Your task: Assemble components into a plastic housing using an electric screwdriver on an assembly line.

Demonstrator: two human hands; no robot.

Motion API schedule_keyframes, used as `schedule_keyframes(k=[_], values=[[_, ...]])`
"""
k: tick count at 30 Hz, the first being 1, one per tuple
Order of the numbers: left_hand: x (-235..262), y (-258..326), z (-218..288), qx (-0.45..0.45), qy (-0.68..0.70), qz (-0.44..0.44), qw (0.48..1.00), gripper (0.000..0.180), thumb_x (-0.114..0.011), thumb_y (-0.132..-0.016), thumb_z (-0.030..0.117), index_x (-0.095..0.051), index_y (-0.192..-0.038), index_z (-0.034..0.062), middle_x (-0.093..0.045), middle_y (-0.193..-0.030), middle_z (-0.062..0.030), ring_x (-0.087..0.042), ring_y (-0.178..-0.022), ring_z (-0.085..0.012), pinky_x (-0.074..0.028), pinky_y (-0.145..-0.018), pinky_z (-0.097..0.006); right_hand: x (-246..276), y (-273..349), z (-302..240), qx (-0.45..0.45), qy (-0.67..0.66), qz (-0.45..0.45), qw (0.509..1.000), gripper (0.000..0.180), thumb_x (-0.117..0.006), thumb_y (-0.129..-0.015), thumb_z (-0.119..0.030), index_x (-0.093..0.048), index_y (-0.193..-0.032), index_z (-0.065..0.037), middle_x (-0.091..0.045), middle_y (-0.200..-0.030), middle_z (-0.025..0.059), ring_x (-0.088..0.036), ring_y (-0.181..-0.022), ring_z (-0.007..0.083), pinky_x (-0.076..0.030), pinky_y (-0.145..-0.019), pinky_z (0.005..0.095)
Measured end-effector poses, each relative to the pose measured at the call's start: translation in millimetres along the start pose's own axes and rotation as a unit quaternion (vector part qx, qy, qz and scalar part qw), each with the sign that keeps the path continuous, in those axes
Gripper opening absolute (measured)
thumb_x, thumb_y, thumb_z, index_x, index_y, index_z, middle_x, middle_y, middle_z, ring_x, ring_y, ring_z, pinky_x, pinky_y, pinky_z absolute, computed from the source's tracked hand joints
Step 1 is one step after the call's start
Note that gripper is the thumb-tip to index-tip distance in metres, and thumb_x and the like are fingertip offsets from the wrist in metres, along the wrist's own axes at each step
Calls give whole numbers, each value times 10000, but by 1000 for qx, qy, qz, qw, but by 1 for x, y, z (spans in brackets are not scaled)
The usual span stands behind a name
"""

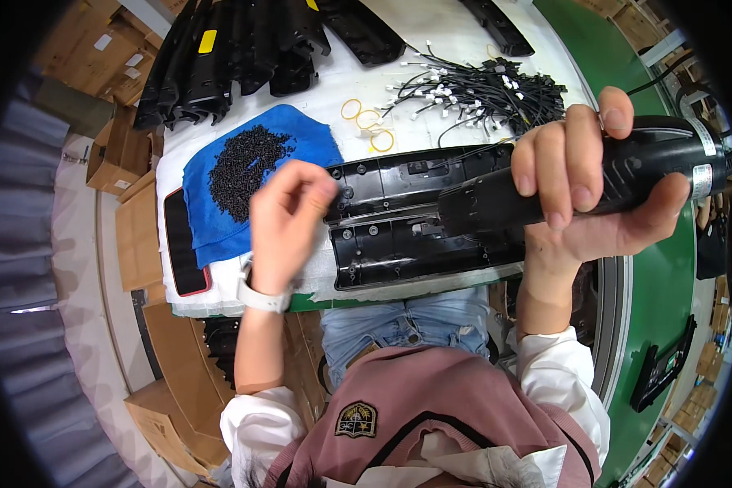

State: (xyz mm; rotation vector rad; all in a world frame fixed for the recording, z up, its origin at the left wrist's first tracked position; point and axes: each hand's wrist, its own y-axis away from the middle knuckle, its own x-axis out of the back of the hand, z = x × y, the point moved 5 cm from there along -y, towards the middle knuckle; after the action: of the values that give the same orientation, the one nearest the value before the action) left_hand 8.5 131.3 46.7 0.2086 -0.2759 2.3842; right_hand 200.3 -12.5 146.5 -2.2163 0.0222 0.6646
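Observation:
My right hand [577, 175] is wrapped round a black electric screwdriver [496, 198], whose nose points left over two long black plastic housings. The far housing [382, 183] and the near housing [382, 256] lie side by side, hollow faces up, with screw posts inside. My left hand [283, 215], slightly blurred, is just off their left ends, thumb and fingers pressed together. Whatever those fingers pinch is too small to make out. Beside that hand, a heap of small black screws [240, 175] rests on a blue cloth [309, 126].
Several black housings [244, 49] are stacked at the far left. A pile of black cables with white connectors [496, 89] lies at the far right, near yellow rubber bands [368, 119]. A phone [185, 244] sits by the cloth. Cardboard boxes [179, 390] stand at the left.

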Motion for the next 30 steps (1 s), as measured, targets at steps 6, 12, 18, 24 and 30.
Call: schedule_keyframes(k=[6, 12, 18, 24, 30], values=[[-44, 17, 20, 67, 281, -108, 951, 86, -560, -904, 76, -532, -899, -5, -630, -854, -93, -621, -751, -143, -491, -673, -234, -8, -4, -5, 26, -22, 51, 998, 523, -576, -829, -474, -461, -1088, -35, -497, -647, 14, -495, -490, 139, -406, -612, 318], [-52, 23, 11, 120, 394, -88, 907, 158, -649, -834, 35, -568, -958, -19, -628, -801, -84, -616, -682, -139, -501, -646, -236, -8, 0, -5, 35, -20, 40, 998, 503, -566, -840, -475, -460, -1070, -40, -495, -646, 17, -491, -491, 143, -413, -619, 323], [-53, 25, 6, 115, 384, -92, 911, 160, -673, -810, 13, -597, -941, -37, -636, -788, -80, -638, -708, -151, -521, -662, -243, -9, 4, 3, 22, -36, 56, 998, 509, -556, -849, -493, -450, -1082, -54, -490, -649, 16, -490, -498, 142, -420, -629, 331], [-53, 27, 4, 113, 380, -86, 914, 170, -687, -781, -30, -591, -920, -44, -638, -803, -89, -649, -724, -171, -536, -688, -258, -11, 3, 6, 8, -27, 26, 999, 535, -551, -849, -519, -440, -1114, -68, -488, -653, 8, -483, -489, 136, -424, -628, 329], [-50, 27, 2, 111, 365, -79, 921, 172, -687, -771, -48, -590, -913, -42, -638, -806, -91, -655, -737, -178, -539, -691, -264, -12, 2, 9, 3, -14, 12, 1000, 550, -546, -845, -535, -440, -1123, -72, -486, -652, 3, -489, -488, 129, -434, -627, 323]])
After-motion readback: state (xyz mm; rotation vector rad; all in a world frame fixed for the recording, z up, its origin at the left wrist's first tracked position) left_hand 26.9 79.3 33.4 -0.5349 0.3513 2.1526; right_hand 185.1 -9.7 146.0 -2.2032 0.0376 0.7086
